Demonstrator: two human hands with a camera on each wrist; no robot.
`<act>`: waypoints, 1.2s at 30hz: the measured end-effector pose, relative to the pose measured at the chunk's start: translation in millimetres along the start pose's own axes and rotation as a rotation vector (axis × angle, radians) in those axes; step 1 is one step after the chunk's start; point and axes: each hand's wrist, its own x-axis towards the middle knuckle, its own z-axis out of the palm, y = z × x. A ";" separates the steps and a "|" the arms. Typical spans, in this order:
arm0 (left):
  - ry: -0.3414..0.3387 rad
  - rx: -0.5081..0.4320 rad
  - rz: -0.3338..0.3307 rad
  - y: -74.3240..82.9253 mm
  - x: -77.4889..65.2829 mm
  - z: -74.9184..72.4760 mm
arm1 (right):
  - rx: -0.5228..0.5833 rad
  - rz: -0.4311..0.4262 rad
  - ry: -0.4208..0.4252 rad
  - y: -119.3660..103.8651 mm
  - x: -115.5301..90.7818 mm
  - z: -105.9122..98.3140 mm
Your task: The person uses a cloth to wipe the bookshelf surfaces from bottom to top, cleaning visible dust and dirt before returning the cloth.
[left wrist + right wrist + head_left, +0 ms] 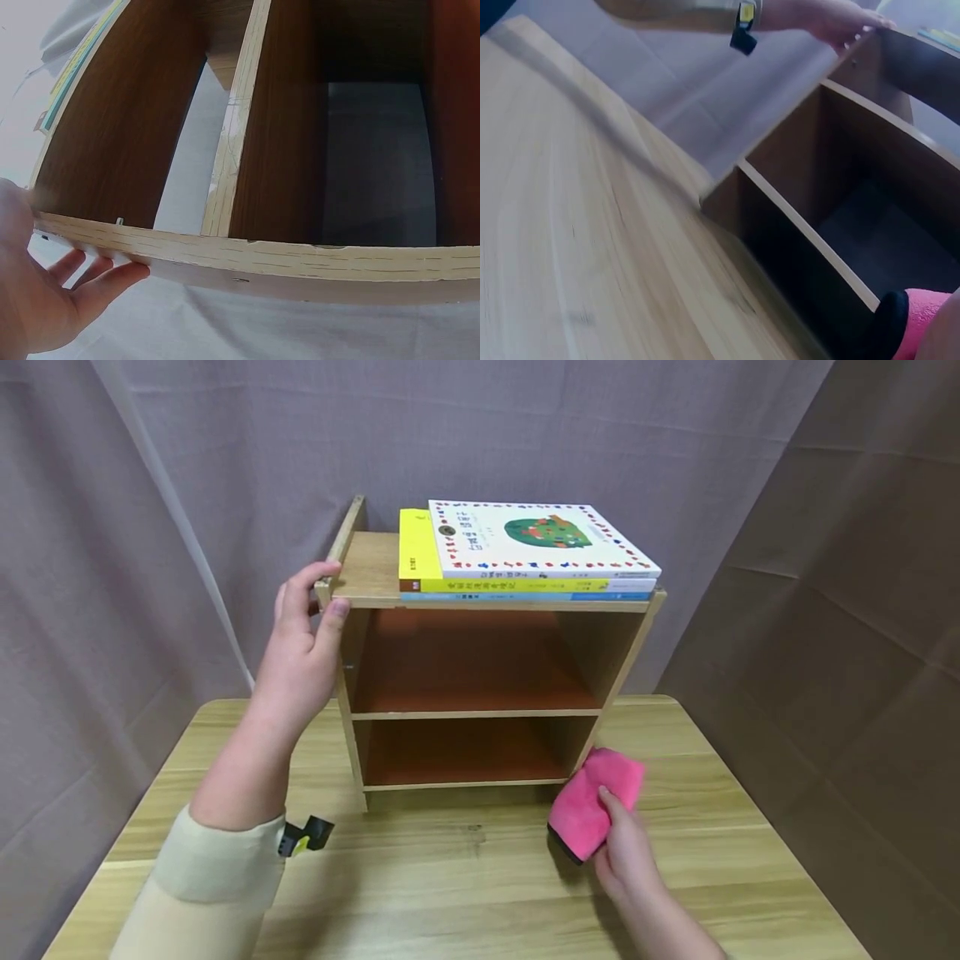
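A small wooden shelf [476, 714] stands on the table with its front towards me. My left hand [303, 627] grips the upper front corner of its left side panel, thumb at the front edge; the left wrist view has this hand [71, 296] at the panel's end. A pink cloth [596, 797] with a black edge is held in my right hand [630, 847], thumb on top. That cloth lies against the shelf's lower right front corner. In the right wrist view, the cloth [922, 315] overlaps the end of the lower board.
Several books [540, 539] lie stacked flat on the shelf's top board, the uppermost white with a green picture. Grey curtains [480, 435] hang behind and at both sides. The wooden table [450, 877] extends in front of the shelf.
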 end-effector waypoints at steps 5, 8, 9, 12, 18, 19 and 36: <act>-0.004 0.007 -0.018 1.5 -0.3 1.6 | 0.078 -0.033 -0.010 9.7 -2.6 11.5; 0.002 0.009 -0.020 1.1 -0.7 0.5 | 0.108 -0.049 -0.006 15.4 -3.1 20.8; 0.003 0.010 -0.020 0.8 -0.8 0.2 | 0.116 -0.054 -0.003 17.0 -3.2 23.7; 0.009 0.009 -0.006 -0.8 -0.2 0.4 | 0.139 -0.074 0.027 21.0 -3.0 30.4; 0.032 0.017 0.045 -4.1 0.9 1.7 | 0.152 -0.108 0.056 27.7 -2.1 36.1; 0.036 0.019 0.052 -4.5 0.9 1.6 | 0.145 -0.110 0.056 28.7 -2.0 36.3; 0.015 0.032 0.047 -8.1 2.9 -0.6 | 0.115 -0.104 0.067 25.9 -3.4 40.1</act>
